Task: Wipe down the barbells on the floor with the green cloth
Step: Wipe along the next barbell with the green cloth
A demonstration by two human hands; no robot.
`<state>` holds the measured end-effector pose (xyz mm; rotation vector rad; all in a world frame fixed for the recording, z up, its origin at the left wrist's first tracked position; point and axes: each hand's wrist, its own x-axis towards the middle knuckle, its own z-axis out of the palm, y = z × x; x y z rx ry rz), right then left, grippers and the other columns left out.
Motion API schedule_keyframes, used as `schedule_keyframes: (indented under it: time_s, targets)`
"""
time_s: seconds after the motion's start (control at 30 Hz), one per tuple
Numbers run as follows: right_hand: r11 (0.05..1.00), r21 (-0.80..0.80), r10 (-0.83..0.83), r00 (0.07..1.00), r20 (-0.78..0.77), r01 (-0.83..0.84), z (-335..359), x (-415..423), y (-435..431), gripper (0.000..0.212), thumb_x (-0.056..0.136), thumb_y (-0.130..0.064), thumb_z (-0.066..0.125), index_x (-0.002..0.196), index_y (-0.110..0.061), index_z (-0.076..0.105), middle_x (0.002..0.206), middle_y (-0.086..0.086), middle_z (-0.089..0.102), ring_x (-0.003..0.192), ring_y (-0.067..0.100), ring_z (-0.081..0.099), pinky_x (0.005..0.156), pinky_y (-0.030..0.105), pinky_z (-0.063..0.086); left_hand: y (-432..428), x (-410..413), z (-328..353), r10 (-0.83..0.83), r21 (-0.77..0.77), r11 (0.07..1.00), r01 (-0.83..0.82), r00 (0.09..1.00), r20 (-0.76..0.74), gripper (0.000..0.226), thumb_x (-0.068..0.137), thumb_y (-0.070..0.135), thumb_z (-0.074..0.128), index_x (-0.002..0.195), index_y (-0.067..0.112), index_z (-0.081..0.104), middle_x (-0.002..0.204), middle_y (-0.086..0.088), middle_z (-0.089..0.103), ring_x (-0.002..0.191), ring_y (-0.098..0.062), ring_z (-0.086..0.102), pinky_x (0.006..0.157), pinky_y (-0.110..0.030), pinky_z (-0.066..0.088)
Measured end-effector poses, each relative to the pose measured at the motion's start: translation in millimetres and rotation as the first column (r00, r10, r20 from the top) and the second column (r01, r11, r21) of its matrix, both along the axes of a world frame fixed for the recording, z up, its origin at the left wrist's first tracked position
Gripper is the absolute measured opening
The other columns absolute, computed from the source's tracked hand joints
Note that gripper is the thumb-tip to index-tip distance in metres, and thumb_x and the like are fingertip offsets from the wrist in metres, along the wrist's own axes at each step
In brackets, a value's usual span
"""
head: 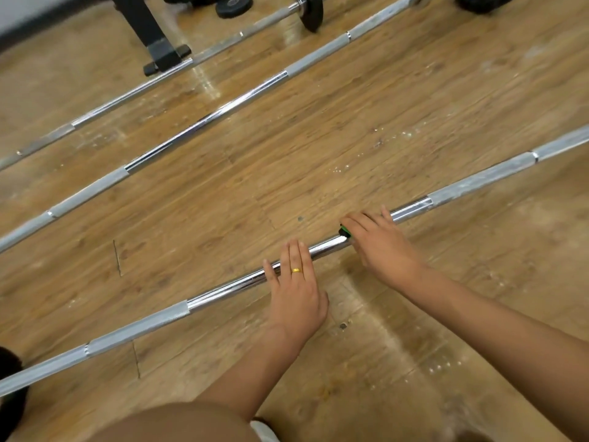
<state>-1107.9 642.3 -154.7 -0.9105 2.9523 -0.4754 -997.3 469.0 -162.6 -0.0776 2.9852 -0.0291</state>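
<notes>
Three long chrome barbells lie side by side on the wooden floor, running from lower left to upper right. The nearest barbell (223,290) passes under both my hands. My left hand (296,288) lies flat on its shiny middle, fingers straight, a gold ring on one finger. To the right, my right hand (379,245) grips the bar with the green cloth (345,231) wrapped under it; only a small green edge shows by the fingertips. The middle barbell (197,126) and the far barbell (105,106) lie untouched beyond.
A black bench foot (165,57) stands at the top left on the far bar's line. Black weight plates (312,9) lie along the top edge. My knee (178,422) fills the bottom centre. A dark object (9,393) sits at the bottom left.
</notes>
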Motion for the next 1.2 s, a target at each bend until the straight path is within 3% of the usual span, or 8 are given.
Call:
schedule_keyframes:
  time_s: [0.1,0.17,0.33,0.47,0.7,0.93,1.13,1.2]
  targets:
    - [0.997,0.002,0.077,0.997,0.019,-0.077,1.1,7.5,-13.2,0.043,0.097,-0.009,0.051,0.14,-0.009,0.051,0.141,0.008,0.053,0.128,0.034,0.046,0.117,0.044,0.018,-3.1,-0.2,-0.2,-0.011,-0.009,1.0,0.012,0.999,0.03,0.095,0.094,0.044,0.044,0.157,-0.001,-0.01,0.168,-0.018,-0.009,0.155,-0.032,-0.009,0.12,-0.064,-0.003]
    - [0.994,0.017,0.106,0.994,0.01,-0.106,3.8,7.8,-12.9,0.043,0.098,-0.013,0.049,0.141,-0.011,0.05,0.143,0.006,0.052,0.13,0.031,0.046,0.117,0.046,0.019,-4.9,1.1,1.0,-0.023,-0.009,1.0,0.023,0.999,0.024,0.094,0.093,0.042,0.044,0.158,-0.001,-0.009,0.168,-0.018,-0.007,0.155,-0.032,-0.008,0.12,-0.064,-0.001]
    - [0.999,-0.004,-0.032,0.998,0.048,0.032,11.1,6.1,-4.1,0.044,0.101,-0.019,0.046,0.145,-0.016,0.046,0.146,0.001,0.049,0.132,0.028,0.044,0.12,0.052,0.017,-3.1,5.1,1.0,-0.033,-0.016,0.999,0.032,0.999,-0.033,0.091,0.09,0.036,0.045,0.158,-0.002,-0.003,0.167,-0.018,0.003,0.155,-0.032,0.001,0.12,-0.063,0.001]
    - [0.995,0.065,0.066,0.996,0.054,-0.069,11.0,21.7,-19.2,0.045,0.104,-0.026,0.043,0.148,-0.02,0.04,0.15,-0.003,0.043,0.137,0.024,0.037,0.122,0.049,0.014,0.3,7.7,1.6,-0.031,0.001,1.0,0.031,0.999,-0.036,0.091,0.089,0.033,0.046,0.158,-0.002,-0.002,0.168,-0.019,0.002,0.155,-0.033,0.002,0.12,-0.064,0.001]
    - [0.996,-0.069,-0.055,0.996,0.068,0.059,6.7,16.9,-7.4,0.04,0.101,-0.021,0.05,0.141,-0.02,0.051,0.139,-0.001,0.054,0.131,0.024,0.047,0.121,0.05,0.011,-3.1,15.5,-1.0,-0.072,0.002,0.997,0.072,0.997,-0.029,0.09,0.09,0.034,0.044,0.158,-0.001,-0.003,0.168,-0.019,0.002,0.155,-0.034,0.001,0.12,-0.065,0.004]
    - [0.993,-0.101,0.048,0.996,-0.07,-0.055,-0.4,29.2,-16.4,0.041,0.09,-0.01,0.068,0.13,-0.011,0.061,0.128,0.006,0.063,0.118,0.032,0.059,0.112,0.057,0.032,4.1,18.5,1.4,-0.043,0.014,0.999,0.043,0.998,-0.053,0.1,0.087,0.06,0.055,0.157,-0.002,0.02,0.165,-0.021,0.02,0.153,-0.036,0.018,0.117,-0.067,0.02]
    - [0.99,-0.118,-0.075,0.997,-0.016,0.072,0.6,9.5,-4.4,0.037,0.093,-0.014,0.064,0.131,-0.013,0.062,0.127,0.005,0.065,0.118,0.029,0.061,0.118,0.052,0.021,5.1,15.9,4.1,0.013,0.079,0.997,-0.005,0.995,-0.102,0.083,0.099,0.059,0.035,0.156,-0.001,0.029,0.164,-0.017,0.027,0.153,-0.031,0.023,0.118,-0.065,0.023]
    - [0.994,-0.104,-0.036,0.999,-0.029,0.033,1.7,14.7,-7.5,0.038,0.091,-0.01,0.067,0.129,-0.011,0.063,0.125,0.007,0.065,0.118,0.031,0.06,0.116,0.053,0.026,6.3,15.9,3.7,0.008,0.08,0.997,0.001,0.993,-0.121,0.079,0.1,0.057,0.034,0.154,-0.001,0.033,0.162,-0.017,0.031,0.151,-0.031,0.029,0.114,-0.066,0.029]
